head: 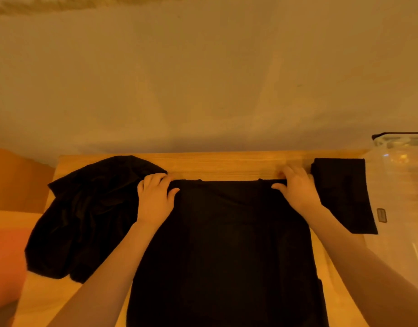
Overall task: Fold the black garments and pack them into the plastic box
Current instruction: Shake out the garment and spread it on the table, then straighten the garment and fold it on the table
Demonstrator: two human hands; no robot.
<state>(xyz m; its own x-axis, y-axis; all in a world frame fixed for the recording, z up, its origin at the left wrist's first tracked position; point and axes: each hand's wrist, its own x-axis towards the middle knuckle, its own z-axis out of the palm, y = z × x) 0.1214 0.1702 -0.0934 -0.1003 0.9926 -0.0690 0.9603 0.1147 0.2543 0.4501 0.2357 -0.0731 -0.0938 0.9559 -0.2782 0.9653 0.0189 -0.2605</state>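
Spread flat, black shirt has both hands' fingers pinching its far shoulder corners.

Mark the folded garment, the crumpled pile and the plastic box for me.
folded garment (344, 194): head view, middle of its top face.
crumpled pile (85, 215): head view, centre of the heap.
plastic box (401, 185): head view, clear side wall.

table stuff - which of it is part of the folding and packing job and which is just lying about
Part of the job:
- spread black garment, its far edge pinched by the left hand and right hand
- crumpled black heap
- folded black piece beside the box
- clear plastic box

Just there:
- wooden table
- wall
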